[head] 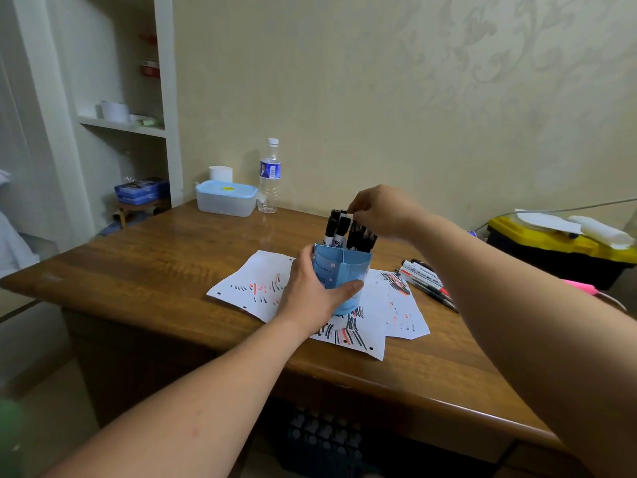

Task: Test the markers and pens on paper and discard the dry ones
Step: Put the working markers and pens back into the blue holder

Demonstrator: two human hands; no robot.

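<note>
On the tabletop (pixel 155 270), scribbled paper (pixel 255 270) carries the blue holder (pixel 339 270). The left hand (pixel 310 298) has its grip wrapped round the holder's wall, and should brace it firmly. The right hand (pixel 382 208), grip pinching a marker (pixel 345 213) at the holder's 12 o'clock, should pull straight up. Its fingers hide that cap. The print on the loose pens (pixel 425 279) at 3 o'clock is unreadable.

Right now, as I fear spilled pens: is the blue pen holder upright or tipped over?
Upright. The blue pen holder stands on the papers, markers pointing up; the left hand holds its side.
</note>
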